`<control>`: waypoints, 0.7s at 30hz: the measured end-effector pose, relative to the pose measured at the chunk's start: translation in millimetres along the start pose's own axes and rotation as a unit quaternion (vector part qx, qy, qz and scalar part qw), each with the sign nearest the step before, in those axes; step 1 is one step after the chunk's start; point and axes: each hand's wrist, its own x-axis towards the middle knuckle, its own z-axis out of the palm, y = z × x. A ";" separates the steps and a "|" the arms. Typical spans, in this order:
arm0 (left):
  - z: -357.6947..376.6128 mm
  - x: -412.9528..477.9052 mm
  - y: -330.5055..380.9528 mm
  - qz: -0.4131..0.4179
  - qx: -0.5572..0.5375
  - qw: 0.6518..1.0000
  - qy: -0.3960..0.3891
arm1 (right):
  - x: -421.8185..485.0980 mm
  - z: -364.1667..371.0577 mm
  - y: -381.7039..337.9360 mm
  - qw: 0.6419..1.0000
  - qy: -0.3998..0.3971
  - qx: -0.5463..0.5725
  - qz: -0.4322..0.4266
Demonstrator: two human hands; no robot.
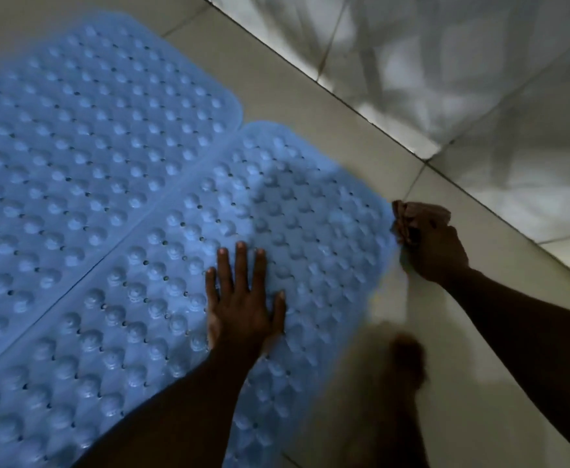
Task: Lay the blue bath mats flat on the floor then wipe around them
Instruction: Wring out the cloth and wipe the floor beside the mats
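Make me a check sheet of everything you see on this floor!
Surface: pale tiled floor, under both mats.
Job's things: far blue bumpy rubber mat and near blue bumpy rubber mat lie spread out, edges meeting; crumpled brown cloth at the near mat's edge.
Clutter: nothing seen.
Grippers: left hand flat on the near mat; right hand grips the cloth.
Cables: nothing seen.
Surroundings: glossy white tiled wall; a blurred foot.

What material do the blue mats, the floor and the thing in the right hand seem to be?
Mats: likely soft plastic or rubber, slightly glossy; moulded bumps and small holes in rows. Floor: glazed tile, probably ceramic; grout lines and a sheen. Cloth in the right hand: seems brownish fabric, matte, crumpled in folds; blur hides the weave.
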 end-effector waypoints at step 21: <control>0.8 -68.1 -18.8 0.035 0.010 0.999 -0.011 | -202.4 40.0 -50.3 0.998 0.019 0.057 0.009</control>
